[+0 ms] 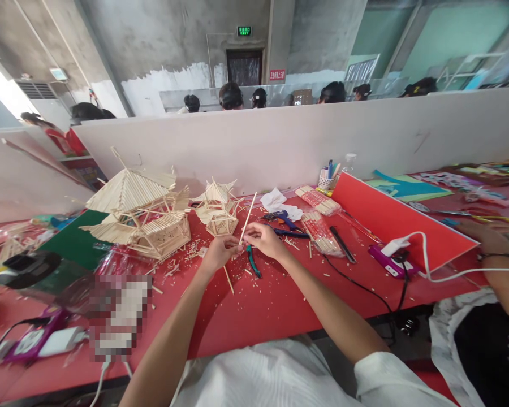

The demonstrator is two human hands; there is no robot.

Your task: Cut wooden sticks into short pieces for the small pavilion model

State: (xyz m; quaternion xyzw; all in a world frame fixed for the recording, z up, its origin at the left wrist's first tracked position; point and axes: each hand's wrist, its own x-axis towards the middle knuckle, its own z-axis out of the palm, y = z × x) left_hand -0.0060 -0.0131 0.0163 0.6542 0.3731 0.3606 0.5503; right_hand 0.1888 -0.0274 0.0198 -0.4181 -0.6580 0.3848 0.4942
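Left hand (pixel 221 252), in the head view, pinches the lower part of a pale thin stick (pixel 249 215), while the right hand (pixel 263 238) closes its fingertips on it just alongside. That stick slants upward above the red table (pixel 275 314), joined to nothing visible; a second stick (pixel 229 280) shows below the left hand, though whether it is gripped I cannot tell. Much building looks done: a larger stick pavilion (pixel 138 226) and a smaller stick pavilion (pixel 218 206) both stand upright with roofs on, their lower parts open framework. Whether either is finished is unclear, but the loose stick has yet to be fixed anywhere, and wrapped stick bundles (pixel 323 233) remain on the right. Teal-handled cutters (pixel 253 262) lie just beyond the hands among scattered offcuts (pixel 189 257).
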